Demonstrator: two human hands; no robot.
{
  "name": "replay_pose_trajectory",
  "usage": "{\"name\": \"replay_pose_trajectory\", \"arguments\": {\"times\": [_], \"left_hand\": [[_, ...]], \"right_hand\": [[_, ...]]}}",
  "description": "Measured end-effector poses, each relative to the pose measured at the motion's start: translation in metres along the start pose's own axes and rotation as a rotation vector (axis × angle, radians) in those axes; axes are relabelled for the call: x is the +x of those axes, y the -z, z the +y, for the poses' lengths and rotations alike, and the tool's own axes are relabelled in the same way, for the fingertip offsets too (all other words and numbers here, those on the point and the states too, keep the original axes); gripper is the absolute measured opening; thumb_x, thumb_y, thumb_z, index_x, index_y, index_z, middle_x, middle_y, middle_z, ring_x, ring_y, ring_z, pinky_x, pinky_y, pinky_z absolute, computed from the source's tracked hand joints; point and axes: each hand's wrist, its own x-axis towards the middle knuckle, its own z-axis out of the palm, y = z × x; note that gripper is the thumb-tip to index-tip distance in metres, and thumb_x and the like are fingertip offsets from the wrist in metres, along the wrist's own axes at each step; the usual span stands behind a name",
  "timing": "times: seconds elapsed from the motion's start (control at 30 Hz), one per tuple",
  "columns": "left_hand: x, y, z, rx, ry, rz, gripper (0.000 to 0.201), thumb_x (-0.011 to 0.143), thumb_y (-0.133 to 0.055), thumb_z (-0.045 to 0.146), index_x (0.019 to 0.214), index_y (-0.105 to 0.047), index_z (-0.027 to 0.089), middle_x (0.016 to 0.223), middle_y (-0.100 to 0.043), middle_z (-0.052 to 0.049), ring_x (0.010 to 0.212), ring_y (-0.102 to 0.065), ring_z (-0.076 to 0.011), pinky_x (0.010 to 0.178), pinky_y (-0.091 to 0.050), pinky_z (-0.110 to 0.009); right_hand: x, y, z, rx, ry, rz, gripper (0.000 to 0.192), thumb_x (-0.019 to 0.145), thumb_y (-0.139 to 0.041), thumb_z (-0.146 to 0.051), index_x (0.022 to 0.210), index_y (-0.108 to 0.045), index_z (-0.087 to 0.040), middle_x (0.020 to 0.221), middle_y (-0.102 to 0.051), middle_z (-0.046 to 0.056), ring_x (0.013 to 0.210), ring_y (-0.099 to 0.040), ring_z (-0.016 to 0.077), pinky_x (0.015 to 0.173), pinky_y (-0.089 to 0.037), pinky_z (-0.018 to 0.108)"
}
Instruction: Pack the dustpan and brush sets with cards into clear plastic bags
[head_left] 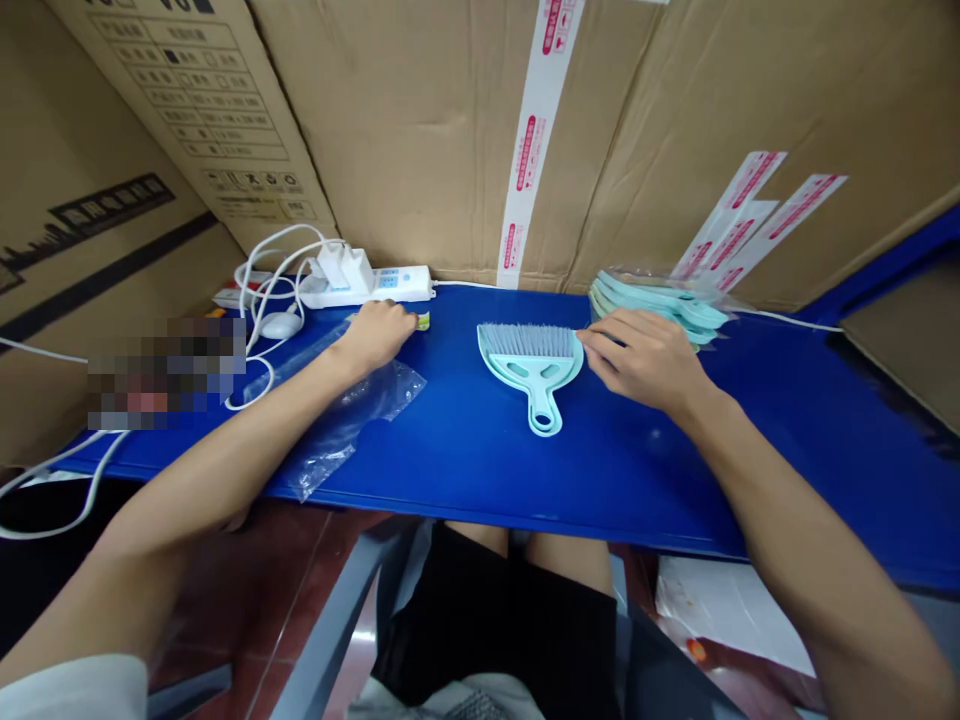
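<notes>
A light-teal hand brush [534, 368] with grey bristles lies nested in a matching small dustpan [555, 428], its handle toward me on the blue table. My right hand [641, 358] has its thumb and fingertips closed at the dustpan's right edge. To the left, my left hand [379, 335] is closed over the top end of a clear plastic bag [390, 392]. A yellow-green strip [424, 321] pokes out on both sides of that hand. The bag spreads flat beneath my left forearm. What sits under the left fingers is partly hidden.
Behind my right hand lies a stack of teal dustpan sets in clear bags [667, 300]. A white power strip [405, 284] with plugs and tangled white cables [281, 290] stands at back left. Cardboard walls [435, 130] enclose the blue table [465, 470].
</notes>
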Motion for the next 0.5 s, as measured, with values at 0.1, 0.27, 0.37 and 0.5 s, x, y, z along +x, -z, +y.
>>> {"name": "replay_pose_trajectory", "arguments": {"times": [0.1,0.27,0.37,0.5], "left_hand": [[0.001,0.003,0.003,-0.019,0.036,0.094,0.034,0.092,-0.047,0.005,0.109,-0.076,0.009,0.102,-0.076,-0.024,0.103,-0.073,-0.0377,0.082,-0.053,-0.043],[-0.002,0.013,0.012,-0.075,0.098,0.318,0.048,0.101,-0.037,0.014,0.139,-0.065,0.012,0.12,-0.07,-0.022,0.109,-0.069,-0.0364,0.077,-0.055,-0.042],[-0.004,0.014,0.017,-0.147,0.163,0.342,0.058,0.102,-0.036,0.015,0.159,-0.047,0.02,0.136,-0.062,-0.022,0.101,-0.071,-0.0323,0.076,-0.056,-0.041],[-0.002,0.007,0.016,-0.196,0.148,0.374,0.069,0.1,-0.034,0.009,0.168,-0.029,0.023,0.142,-0.058,-0.023,0.101,-0.072,-0.0312,0.08,-0.056,-0.04]], "right_hand": [[-0.003,-0.004,-0.001,0.064,0.018,-0.064,0.024,0.099,-0.057,-0.016,0.107,-0.079,-0.017,0.108,-0.08,0.012,0.1,-0.072,0.0273,0.082,-0.053,0.04],[-0.013,-0.02,-0.001,0.193,0.038,-0.235,0.047,0.09,-0.061,-0.011,0.136,-0.072,-0.013,0.147,-0.067,0.017,0.136,-0.062,0.0339,0.108,-0.053,0.05],[-0.017,-0.028,-0.001,0.265,0.028,-0.302,0.048,0.092,-0.062,-0.013,0.139,-0.071,-0.015,0.145,-0.069,0.015,0.134,-0.065,0.0313,0.11,-0.054,0.046],[-0.014,-0.028,-0.005,0.306,-0.033,-0.293,0.037,0.097,-0.063,-0.014,0.13,-0.076,-0.022,0.133,-0.077,0.009,0.111,-0.077,0.0267,0.093,-0.061,0.039]]}}
